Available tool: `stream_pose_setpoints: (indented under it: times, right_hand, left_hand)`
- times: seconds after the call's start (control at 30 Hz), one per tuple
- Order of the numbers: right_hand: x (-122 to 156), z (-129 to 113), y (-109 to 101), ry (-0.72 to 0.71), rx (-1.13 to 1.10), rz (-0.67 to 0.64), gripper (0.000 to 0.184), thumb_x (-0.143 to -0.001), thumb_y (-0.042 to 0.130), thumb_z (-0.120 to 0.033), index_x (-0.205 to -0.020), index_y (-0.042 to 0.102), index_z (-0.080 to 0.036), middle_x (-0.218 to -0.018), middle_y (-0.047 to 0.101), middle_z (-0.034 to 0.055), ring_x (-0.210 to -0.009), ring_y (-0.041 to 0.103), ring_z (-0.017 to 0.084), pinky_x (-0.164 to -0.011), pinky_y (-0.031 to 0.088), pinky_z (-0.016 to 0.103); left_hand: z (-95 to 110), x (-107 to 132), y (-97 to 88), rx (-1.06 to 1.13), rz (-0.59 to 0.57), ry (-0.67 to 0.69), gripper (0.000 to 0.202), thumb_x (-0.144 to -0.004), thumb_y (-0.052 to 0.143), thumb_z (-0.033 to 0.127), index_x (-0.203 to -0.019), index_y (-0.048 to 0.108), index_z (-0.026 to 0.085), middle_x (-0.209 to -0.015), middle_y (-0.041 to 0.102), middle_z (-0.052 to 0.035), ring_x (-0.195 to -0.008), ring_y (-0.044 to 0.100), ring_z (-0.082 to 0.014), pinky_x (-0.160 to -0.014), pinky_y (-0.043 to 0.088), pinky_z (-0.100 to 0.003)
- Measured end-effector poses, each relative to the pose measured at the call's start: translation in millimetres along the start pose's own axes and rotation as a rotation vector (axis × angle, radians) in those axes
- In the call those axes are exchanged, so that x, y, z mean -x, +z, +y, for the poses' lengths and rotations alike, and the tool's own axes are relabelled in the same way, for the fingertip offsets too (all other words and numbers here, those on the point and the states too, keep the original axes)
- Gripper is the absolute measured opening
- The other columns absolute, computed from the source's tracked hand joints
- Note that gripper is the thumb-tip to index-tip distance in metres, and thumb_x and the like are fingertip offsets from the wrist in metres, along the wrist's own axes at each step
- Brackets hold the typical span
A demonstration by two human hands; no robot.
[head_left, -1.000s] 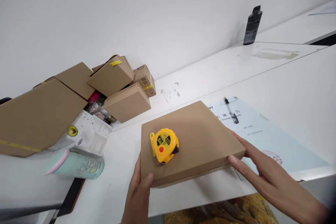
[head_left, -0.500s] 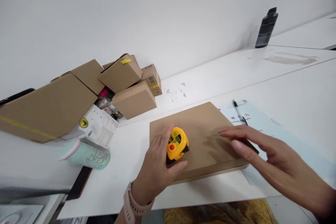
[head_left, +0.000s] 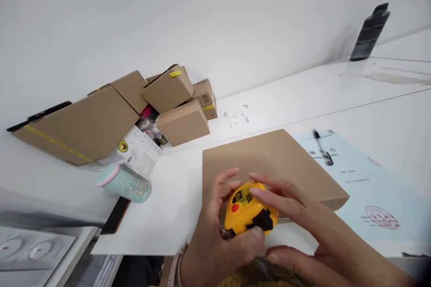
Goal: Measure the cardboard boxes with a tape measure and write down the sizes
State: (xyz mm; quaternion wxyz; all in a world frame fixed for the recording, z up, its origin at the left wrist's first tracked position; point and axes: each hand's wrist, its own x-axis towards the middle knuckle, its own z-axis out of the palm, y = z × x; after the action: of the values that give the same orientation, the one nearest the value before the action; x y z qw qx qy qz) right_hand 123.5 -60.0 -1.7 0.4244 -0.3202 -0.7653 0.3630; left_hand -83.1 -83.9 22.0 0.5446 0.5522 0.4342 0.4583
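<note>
Seen from above, in the lower centre of the frame, a yellow and black tape measure (head_left: 251,208) is held just off the near edge of a white table (head_left: 168,219). The left hand (head_left: 215,240) is clamped on it, thumb pressed against its lower edge and fingers curled up behind its left side. The right hand (head_left: 303,228) comes in from the lower right with its fingers spread apart; its long fingers lie across the top of the tape measure, while the thumb hangs loose below, not gripping. Just behind the hands, a flat cardboard box (head_left: 269,157) lies on the table. To its right is a pale blue printed sheet (head_left: 370,188) with a pen (head_left: 322,152) lying on its far end. At the left of the frame, a mint tumbler (head_left: 124,184) with a pink lid lies on its side beside a white package (head_left: 139,154), under a heap of cardboard boxes (head_left: 168,94) against the wall. A dark bottle (head_left: 369,31) stands in the upper right.
</note>
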Motion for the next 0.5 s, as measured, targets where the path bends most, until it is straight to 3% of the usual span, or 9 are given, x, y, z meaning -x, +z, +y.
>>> stream_pose_setpoints:
  times: [0.13,0.27,0.4,0.5]
  right_hand:
    - [1,1,4,0.076,-0.06,0.052,0.032,-0.088,0.068,-0.037,-0.12,0.071,-0.038,-0.116,0.073,0.0081,-0.096,0.071,0.026,-0.074,0.062,0.036]
    - [11,8,11,0.326,-0.49,0.184,0.044,-0.083,0.07,-0.055,-0.119,0.067,-0.03,-0.098,0.075,0.0093,-0.075,0.07,0.023,-0.055,0.058,0.031]
    - [18,10,25,0.501,-0.951,0.146,0.049,-0.081,0.067,-0.065,-0.109,0.069,-0.026,-0.074,0.07,0.005,-0.061,0.065,0.02,-0.06,0.056,0.035]
    - [18,9,39,0.56,-1.059,0.185,0.045,-0.081,0.067,-0.064,-0.104,0.07,-0.025,-0.083,0.071,0.0065,-0.068,0.066,0.021,-0.068,0.056,0.037]
  left_hand:
    - [8,-1,1.7,0.069,-0.109,-0.035,0.068,-0.079,0.077,0.051,-0.138,0.049,0.03,-0.133,0.06,-0.0113,-0.115,0.063,-0.0317,-0.095,0.054,-0.041]
    - [-7,5,3.5,-0.033,-0.09,0.091,0.087,-0.071,0.08,0.064,-0.144,0.047,0.032,-0.145,0.054,-0.012,-0.125,0.057,-0.0388,-0.103,0.05,-0.05]
    - [-37,17,16.7,-0.197,0.124,0.129,0.113,-0.059,0.09,0.056,-0.154,0.033,0.035,-0.148,0.051,-0.0132,-0.13,0.052,-0.0441,-0.099,0.054,-0.055]
    - [-49,28,27.1,-0.302,0.171,0.134,0.111,-0.059,0.092,0.047,-0.153,0.034,0.041,-0.153,0.046,-0.0111,-0.14,0.043,-0.0451,-0.098,0.054,-0.056]
